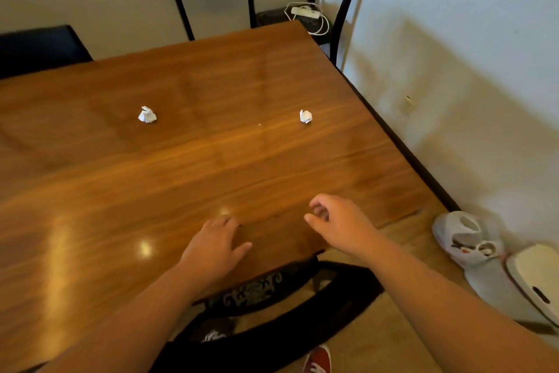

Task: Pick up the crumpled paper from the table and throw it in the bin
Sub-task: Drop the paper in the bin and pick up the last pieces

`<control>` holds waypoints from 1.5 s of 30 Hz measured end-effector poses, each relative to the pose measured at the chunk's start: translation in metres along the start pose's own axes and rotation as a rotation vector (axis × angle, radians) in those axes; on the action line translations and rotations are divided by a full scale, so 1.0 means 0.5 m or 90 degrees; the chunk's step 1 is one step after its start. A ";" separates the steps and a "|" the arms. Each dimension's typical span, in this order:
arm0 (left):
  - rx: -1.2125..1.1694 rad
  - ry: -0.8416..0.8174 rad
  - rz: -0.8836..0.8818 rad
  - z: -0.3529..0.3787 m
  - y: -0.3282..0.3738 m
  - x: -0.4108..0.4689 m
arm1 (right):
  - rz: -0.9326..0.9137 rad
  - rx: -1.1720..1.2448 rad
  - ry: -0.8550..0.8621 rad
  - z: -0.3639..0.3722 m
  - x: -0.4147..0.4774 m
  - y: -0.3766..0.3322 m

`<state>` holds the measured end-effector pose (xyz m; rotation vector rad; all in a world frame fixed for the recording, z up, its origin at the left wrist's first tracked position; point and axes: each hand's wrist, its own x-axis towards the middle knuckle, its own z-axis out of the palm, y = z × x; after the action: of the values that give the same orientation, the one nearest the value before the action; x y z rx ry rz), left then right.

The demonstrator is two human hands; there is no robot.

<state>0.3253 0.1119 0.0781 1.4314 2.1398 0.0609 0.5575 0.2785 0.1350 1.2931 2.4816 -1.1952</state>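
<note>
**A:** Where's the paper?

**B:** There are two pieces, both on the table (211, 161). The left wad (147, 115) and the right wad (305, 116) lie mid-table, well apart and level with each other. Each sits loose on the wood and touches nothing else. Neither has been lifted yet.

**A:** And the hands?

**B:** Both are at the near edge, short of either wad. The left hand (216, 244) lies palm down on the wood with its fingers relaxed, gripping nothing. I'd guess it's there for support. The right hand (332, 218) is raised a little above the surface. Its fingers are loosely curled and the thumb is close to the forefinger, and it's empty too. I read that as a hand shaping up for a pinch.

**A:** Which wad, then?

**B:** Probably the right one, since it lies almost straight ahead of the right hand. Either way the arm must stretch well forward, because a chair (272, 291) tucked under the near edge keeps the body back.

**A:** How's the bin placed?

**B:** The bin (490, 279) stands on the floor past the table's right corner, near the wall and on the right arm's side. Its pale lid seems to lean across the top, so I can't tell how much of the mouth is free. A light wad could bounce off that.
</note>
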 end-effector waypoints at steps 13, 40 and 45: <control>0.097 0.097 0.011 -0.015 -0.181 0.215 | 0.145 -0.037 0.238 0.012 0.421 0.017; -0.034 0.244 0.067 -0.130 -0.335 0.295 | 0.241 0.788 0.098 0.151 0.685 -0.296; -0.069 0.336 0.024 -0.171 -0.411 0.321 | 0.183 1.028 0.017 0.179 0.676 -0.290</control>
<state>0.0688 0.1846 0.0136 1.5124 2.4697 0.6223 0.2143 0.3900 0.0204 1.6100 0.8126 -3.1257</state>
